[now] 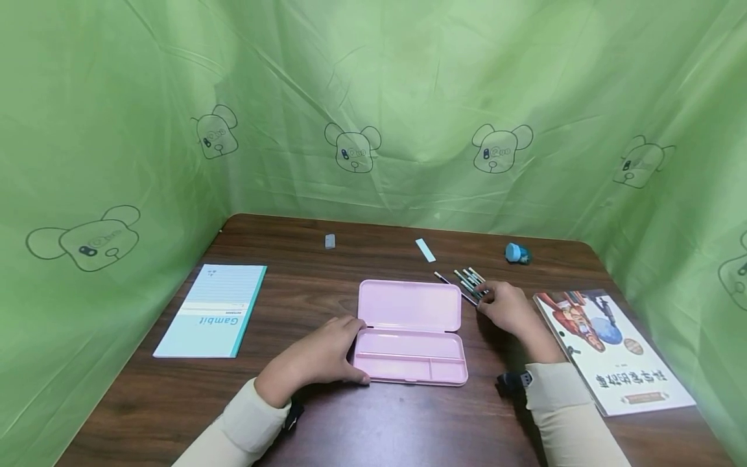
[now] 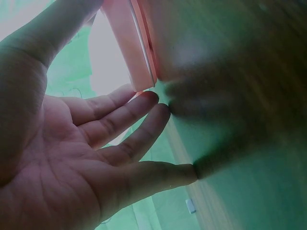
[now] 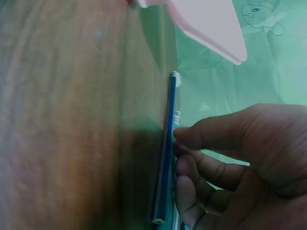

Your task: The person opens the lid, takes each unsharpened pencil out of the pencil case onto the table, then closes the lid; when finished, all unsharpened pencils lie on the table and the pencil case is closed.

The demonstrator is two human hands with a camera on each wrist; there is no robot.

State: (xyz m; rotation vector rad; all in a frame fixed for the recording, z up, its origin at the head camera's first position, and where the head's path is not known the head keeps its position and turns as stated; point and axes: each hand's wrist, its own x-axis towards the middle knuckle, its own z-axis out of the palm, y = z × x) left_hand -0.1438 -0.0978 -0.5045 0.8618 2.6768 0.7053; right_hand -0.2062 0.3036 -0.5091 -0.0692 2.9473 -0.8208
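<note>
A pink pencil case lies with its lid folded back, its inner compartments bare. My left hand spans its left end, thumb at the front edge and fingers toward the hinge. In the left wrist view, the fingers are fairly straight, and the foremost touch the case's corner. Right of the case, my right hand pinches a pencil in a small group of teal pencils. A dark blue pencil lies alongside, close to the right thumb tip; the fingers partly hide the group.
A notebook lies at the left and a picture-covered book at the right, beside my right forearm. Along the back are a small grey block, a pale blue strip and a small blue container. Green curtain surrounds the table.
</note>
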